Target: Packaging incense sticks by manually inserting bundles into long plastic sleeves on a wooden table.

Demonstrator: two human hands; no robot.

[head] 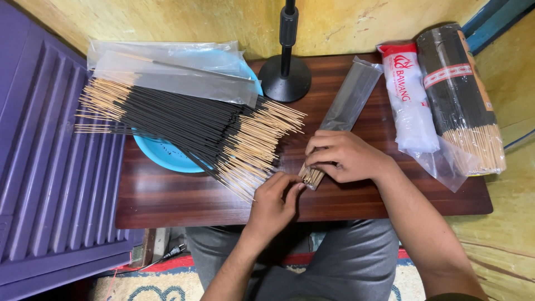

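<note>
Right hand (346, 156) closed over a clear sleeve (350, 99) of incense sticks at mid-table; left hand (274, 200) pinches the protruding stick ends (311, 177). Loose incense sticks (189, 125) lie fanned over a blue bowl (161, 156), just left.

Right hand (346, 157) clasping sleeved incense bundle (344, 111), left hand (274, 202) pinching its stick ends, loose incense pile (189, 125) beside, wooden table (356, 200)

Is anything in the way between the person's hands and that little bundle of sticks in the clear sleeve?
Nothing visible. The right hand already grips the small bundle of black incense sticks in a clear plastic sleeve, and the left hand touches its bare wooden ends. The big loose pile of incense sticks lies off to the left.
</note>
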